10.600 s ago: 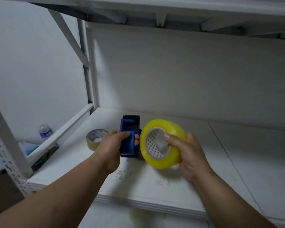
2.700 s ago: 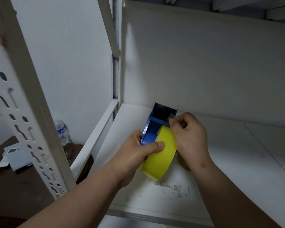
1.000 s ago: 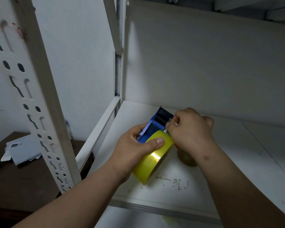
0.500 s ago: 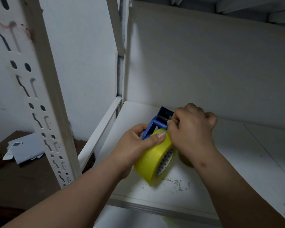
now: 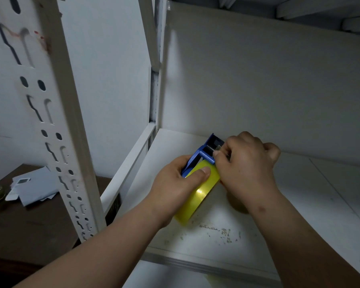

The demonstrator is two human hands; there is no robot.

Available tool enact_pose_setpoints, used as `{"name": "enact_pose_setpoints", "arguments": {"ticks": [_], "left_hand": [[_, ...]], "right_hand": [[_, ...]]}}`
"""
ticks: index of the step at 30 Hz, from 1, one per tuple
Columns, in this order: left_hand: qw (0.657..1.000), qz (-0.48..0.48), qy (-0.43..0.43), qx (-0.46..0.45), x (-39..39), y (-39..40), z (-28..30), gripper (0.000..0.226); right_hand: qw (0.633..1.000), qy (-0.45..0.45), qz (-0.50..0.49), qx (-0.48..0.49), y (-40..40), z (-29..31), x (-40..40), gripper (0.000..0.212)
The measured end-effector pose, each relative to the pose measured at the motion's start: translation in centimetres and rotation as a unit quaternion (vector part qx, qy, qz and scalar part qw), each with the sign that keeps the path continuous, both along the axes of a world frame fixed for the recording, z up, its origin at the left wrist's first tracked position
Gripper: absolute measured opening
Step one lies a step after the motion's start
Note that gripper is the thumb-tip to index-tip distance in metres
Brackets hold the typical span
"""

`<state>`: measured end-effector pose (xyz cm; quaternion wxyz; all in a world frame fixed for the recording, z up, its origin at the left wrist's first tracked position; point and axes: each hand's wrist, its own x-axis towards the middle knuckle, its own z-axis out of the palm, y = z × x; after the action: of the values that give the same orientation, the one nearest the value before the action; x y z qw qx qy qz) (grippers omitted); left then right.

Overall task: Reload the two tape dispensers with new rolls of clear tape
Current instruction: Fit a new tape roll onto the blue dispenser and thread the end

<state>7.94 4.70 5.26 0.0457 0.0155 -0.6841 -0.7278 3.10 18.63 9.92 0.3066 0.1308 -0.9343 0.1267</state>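
Gripping glossy yellow tape roll [image 5: 197,192] in blue plastic dispenser [image 5: 204,154]: left hand [image 5: 175,188] | right hand [image 5: 245,167] pinching at dispenser's front

Two bare forearms, no sleeves, the left hand [image 5: 175,183] and right hand [image 5: 245,165] ungloved.

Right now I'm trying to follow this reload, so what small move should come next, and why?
Probably draw the tape end forward across the blue dispenser's front edge. The right hand is pinched at that front part, seemingly on the end, though it is too small to confirm. The left hand grips the dispenser with its thumb on the yellow roll, steadying it.
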Motion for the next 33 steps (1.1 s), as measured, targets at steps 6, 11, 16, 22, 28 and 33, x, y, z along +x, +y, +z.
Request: {"name": "enact_pose_setpoints", "arguments": {"ticks": [6, 11, 16, 22, 28, 33], "left_hand": [[1.000, -0.002, -0.013, -0.019, 0.1, -0.2, 0.3, 0.029], [0.998, -0.030, -0.046, -0.031, 0.1, -0.5, 0.6, 0.022], [0.998, -0.016, -0.045, -0.033, 0.4, -0.2, 1.2, 0.030], [0.998, 0.021, -0.055, -0.019, 0.7, 0.2, 1.5, 0.044], [0.992, -0.040, -0.116, -0.004, 0.5, -0.6, 1.5, 0.039], [0.985, -0.106, -0.130, 0.041, 0.6, -1.1, 1.1, 0.053]], "right_hand": [[0.999, 0.016, -0.008, 0.040, 0.0, 0.2, 0.0, 0.019], [0.996, 0.015, -0.019, 0.082, -0.2, 0.2, 0.0, 0.017], [0.994, 0.028, -0.029, 0.099, -0.6, 0.2, 0.1, 0.018], [0.991, 0.070, -0.021, 0.108, -0.7, 0.1, 0.5, 0.009], [0.990, 0.076, -0.018, 0.119, -0.4, 0.3, 0.3, 0.013], [0.990, 0.072, 0.001, 0.124, 0.2, 0.6, 0.0, 0.006]]}}
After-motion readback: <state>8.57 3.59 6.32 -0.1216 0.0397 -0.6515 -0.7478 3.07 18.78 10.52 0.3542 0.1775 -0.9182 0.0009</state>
